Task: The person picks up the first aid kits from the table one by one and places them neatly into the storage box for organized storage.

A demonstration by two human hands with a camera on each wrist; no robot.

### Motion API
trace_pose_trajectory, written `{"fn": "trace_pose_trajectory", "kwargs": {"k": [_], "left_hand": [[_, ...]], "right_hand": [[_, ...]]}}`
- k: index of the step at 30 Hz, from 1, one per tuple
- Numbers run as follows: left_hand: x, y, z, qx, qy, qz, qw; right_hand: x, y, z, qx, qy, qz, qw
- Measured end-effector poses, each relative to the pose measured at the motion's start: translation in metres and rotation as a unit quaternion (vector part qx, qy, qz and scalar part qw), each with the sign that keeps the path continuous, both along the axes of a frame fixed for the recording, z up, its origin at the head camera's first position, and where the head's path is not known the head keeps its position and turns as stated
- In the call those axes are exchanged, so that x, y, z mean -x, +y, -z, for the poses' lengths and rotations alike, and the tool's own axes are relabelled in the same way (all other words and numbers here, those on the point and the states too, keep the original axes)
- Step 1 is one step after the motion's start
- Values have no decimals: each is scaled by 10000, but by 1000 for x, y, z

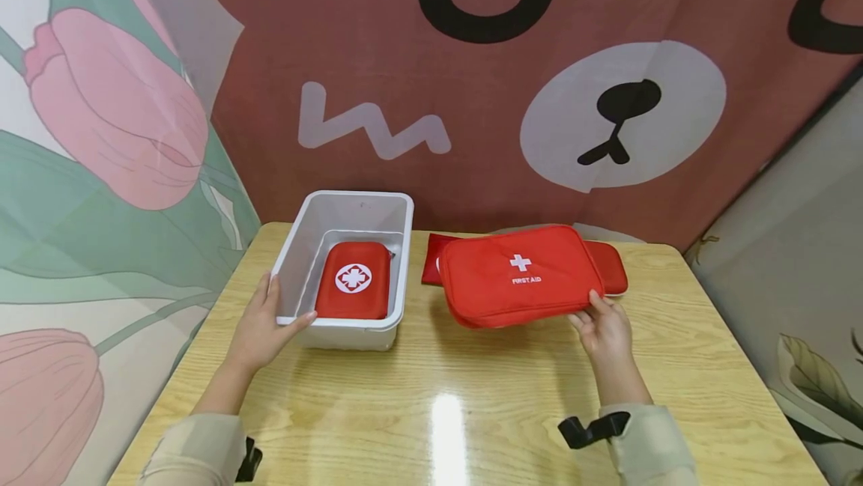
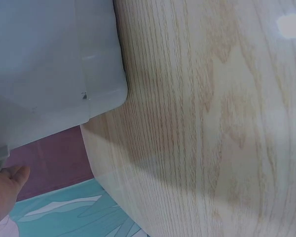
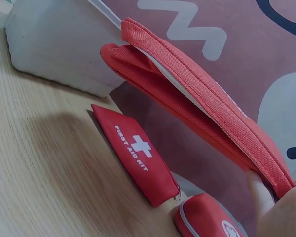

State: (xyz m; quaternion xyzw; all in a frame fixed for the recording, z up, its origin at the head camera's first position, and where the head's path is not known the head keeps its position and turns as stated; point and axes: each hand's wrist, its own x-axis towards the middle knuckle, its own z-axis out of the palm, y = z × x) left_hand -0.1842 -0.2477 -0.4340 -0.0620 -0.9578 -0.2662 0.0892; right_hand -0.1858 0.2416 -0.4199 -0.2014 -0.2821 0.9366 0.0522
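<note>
Two hands grasp: the left hand (image 1: 259, 332) grips the near-left corner of a white rectangular plastic bin (image 1: 350, 338) holding a red rounded case (image 1: 353, 284); the right hand (image 1: 607, 332) pinches a large red fabric pouch (image 1: 519, 284), raised above the wooden table (image 1: 512, 411).

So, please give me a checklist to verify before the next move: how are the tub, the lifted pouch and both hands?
1. Tub supported: ok; the left hand touches its near left corner.
2. Lifted pouch held: ok; the right hand pinches its near right corner.
3. Lifted pouch off the table: ok; the right wrist view shows it raised.
4. Lifted pouch above the tub: not ok; it is to the right of it.
5. Enough room in the tub: cannot tell; a red case already lies inside.
6. Lifted pouch zipped: cannot tell; a gap shows along its edge.
</note>
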Motion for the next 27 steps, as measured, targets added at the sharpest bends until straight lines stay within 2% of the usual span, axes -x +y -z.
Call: {"fn": "trace_pose_trajectory", "kwargs": {"k": [8,15,27], "left_hand": [[0,1,0,22,-15,-9,10000],[0,0,0,19,26,5,10000],[1,0,0,29,52,-1,10000]], "right_hand": [[2,-10,-4,143,-301,88,9994],[6,-19,-7,3,-112,-9,9999],[14,-29,-15,198,-23,-115,9997]]}}
